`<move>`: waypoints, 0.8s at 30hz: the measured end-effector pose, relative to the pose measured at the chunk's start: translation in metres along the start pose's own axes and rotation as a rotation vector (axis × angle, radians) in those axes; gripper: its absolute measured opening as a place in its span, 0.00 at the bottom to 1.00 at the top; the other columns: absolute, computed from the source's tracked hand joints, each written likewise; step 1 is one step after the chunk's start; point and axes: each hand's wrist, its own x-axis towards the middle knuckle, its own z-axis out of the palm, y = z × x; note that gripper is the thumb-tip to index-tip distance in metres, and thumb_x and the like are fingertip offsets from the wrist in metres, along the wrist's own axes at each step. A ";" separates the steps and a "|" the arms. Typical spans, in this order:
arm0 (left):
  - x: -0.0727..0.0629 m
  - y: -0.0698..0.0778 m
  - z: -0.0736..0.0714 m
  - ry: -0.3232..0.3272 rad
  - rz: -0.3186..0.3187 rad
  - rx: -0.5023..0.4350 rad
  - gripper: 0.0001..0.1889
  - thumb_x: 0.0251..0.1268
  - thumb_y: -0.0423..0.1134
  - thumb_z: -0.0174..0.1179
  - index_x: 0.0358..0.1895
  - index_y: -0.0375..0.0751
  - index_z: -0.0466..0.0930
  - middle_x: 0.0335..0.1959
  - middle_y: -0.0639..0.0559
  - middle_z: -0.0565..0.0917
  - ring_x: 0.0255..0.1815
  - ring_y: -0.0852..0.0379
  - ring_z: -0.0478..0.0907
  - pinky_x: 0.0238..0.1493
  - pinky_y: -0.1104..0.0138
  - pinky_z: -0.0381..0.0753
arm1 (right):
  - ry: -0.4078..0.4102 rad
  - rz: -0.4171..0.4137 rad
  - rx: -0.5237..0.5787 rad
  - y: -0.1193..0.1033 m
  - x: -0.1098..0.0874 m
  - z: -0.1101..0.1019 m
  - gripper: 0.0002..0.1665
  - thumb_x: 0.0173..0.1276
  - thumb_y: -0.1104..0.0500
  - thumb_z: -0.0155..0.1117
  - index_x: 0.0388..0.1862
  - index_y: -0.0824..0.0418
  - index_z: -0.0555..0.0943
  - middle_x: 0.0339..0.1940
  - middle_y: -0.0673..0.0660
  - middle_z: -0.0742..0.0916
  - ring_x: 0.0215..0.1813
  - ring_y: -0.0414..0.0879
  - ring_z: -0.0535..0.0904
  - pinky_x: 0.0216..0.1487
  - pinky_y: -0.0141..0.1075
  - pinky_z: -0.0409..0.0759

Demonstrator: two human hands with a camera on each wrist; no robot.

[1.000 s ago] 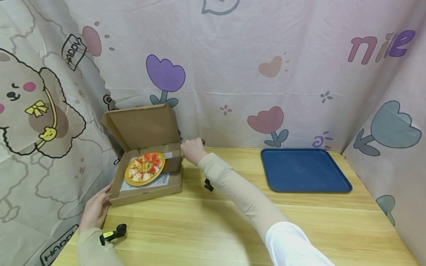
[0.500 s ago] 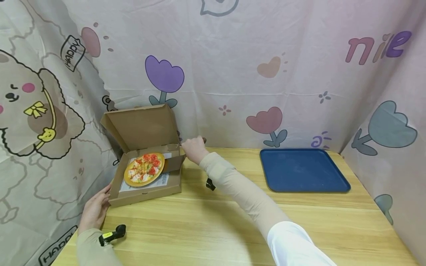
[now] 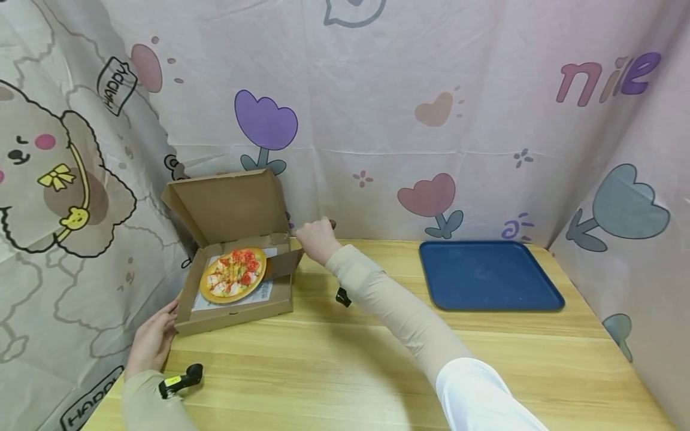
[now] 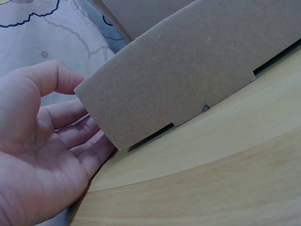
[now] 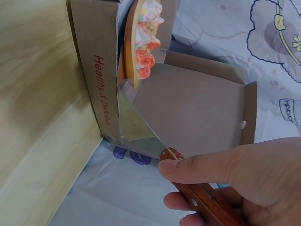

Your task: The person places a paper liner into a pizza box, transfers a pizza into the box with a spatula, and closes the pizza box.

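Observation:
In the head view, a pizza [image 3: 234, 275] on a yellow-brown round base lies in an open cardboard pizza box [image 3: 237, 322] at the left of the table. My right hand [image 3: 318, 240] grips the wooden handle [image 5: 200, 197] of a metal spatula beyond the box's right wall. Its shiny blade [image 5: 138, 120] slants over that wall, its inner end close against the pizza's right edge. My left hand [image 4: 51, 141] rests against the box's front left corner, fingers along the side and thumb tip at the top corner.
A blue tray [image 3: 490, 275] lies at the right of the wooden table [image 3: 345, 365]. The box lid [image 3: 229, 206] stands up at the back, near a patterned cloth [image 3: 356, 120] that hangs behind and at both sides. A paper sheet [image 3: 264, 292] lies under the pizza.
My right hand has shifted slightly to the right, and the spatula blade now reaches out over the box's right wall. The left hand, box and pizza stay practically where they were.

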 end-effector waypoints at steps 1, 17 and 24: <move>0.000 0.000 0.000 0.000 0.002 -0.001 0.32 0.77 0.45 0.46 0.78 0.48 0.44 0.80 0.58 0.43 0.77 0.70 0.47 0.80 0.67 0.40 | 0.009 0.001 -0.002 0.000 0.000 -0.001 0.13 0.70 0.62 0.56 0.38 0.52 0.88 0.31 0.49 0.90 0.31 0.43 0.84 0.39 0.45 0.83; 0.001 -0.002 -0.001 -0.014 0.016 -0.006 0.33 0.77 0.45 0.47 0.78 0.47 0.45 0.80 0.59 0.44 0.69 0.76 0.57 0.80 0.69 0.42 | 0.039 0.019 -0.027 0.005 -0.008 -0.007 0.14 0.68 0.65 0.56 0.33 0.52 0.88 0.26 0.47 0.88 0.25 0.40 0.75 0.35 0.43 0.79; 0.002 -0.001 -0.003 -0.015 0.000 -0.001 0.33 0.77 0.45 0.47 0.78 0.49 0.44 0.80 0.58 0.43 0.73 0.74 0.53 0.80 0.69 0.42 | 0.081 0.026 -0.048 0.006 -0.010 -0.009 0.14 0.65 0.65 0.57 0.29 0.51 0.88 0.24 0.46 0.87 0.23 0.41 0.70 0.33 0.40 0.74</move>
